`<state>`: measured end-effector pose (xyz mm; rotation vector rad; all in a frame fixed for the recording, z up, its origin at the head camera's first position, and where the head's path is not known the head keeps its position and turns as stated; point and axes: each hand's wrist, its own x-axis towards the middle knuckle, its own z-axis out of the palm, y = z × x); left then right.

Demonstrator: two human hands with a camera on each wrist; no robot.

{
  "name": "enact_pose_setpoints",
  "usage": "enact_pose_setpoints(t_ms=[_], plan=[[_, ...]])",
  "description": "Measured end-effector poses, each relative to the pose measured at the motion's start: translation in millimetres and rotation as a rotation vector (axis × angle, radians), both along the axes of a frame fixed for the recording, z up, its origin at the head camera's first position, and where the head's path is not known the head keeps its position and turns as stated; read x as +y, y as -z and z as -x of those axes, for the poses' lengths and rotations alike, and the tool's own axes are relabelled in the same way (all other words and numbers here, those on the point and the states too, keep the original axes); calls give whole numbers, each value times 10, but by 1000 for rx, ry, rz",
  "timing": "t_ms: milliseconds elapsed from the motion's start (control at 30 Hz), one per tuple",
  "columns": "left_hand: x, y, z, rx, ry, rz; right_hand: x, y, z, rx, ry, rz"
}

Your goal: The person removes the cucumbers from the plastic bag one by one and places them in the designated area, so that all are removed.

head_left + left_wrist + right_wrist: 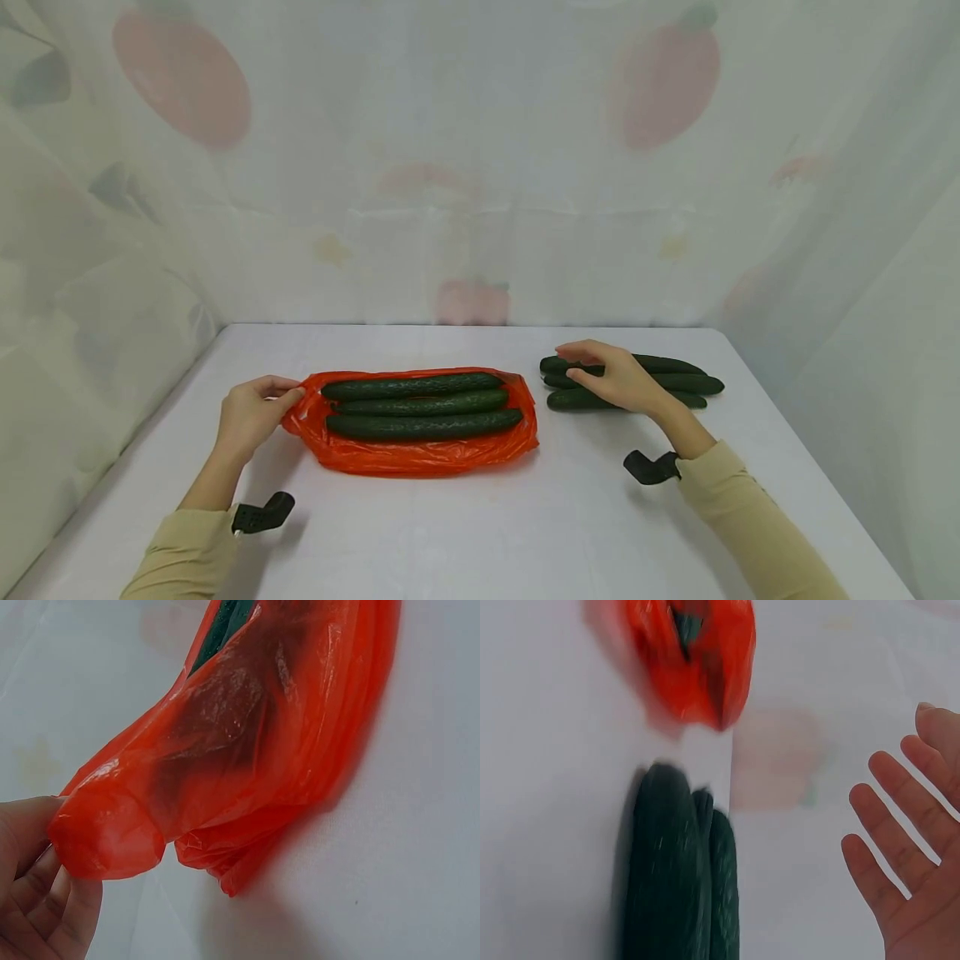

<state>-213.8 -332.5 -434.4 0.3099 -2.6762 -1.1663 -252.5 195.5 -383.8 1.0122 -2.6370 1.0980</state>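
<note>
On the table [480,533], left of centre, an orange bag [420,454] is lying flat with three cucumbers [423,406] resting side by side inside it. Left hand [251,412] is pinching the bag's left edge between thumb and curled fingers [45,900], lifting it a little, probably to keep the mouth open. Right of the bag, three loose cucumbers [675,385] are lying in a tight row, close enough for a short carry. Right hand [615,379] is hovering over their near ends, fingers [900,825] straight and spread, gripping nothing.
</note>
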Motion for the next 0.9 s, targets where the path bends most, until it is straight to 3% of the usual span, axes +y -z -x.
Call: enact_pose_setpoints(t_ms=[400, 767, 900], plan=[[159, -228, -131, -18, 14, 16, -456, -65, -29, -19, -120, 33], [157, -194, -127, -6, -9, -1, -882, -15, -76, -31, -245, 78], [154, -204, -134, 1, 4, 24, -1026, -4, -109, -39, -252, 60]])
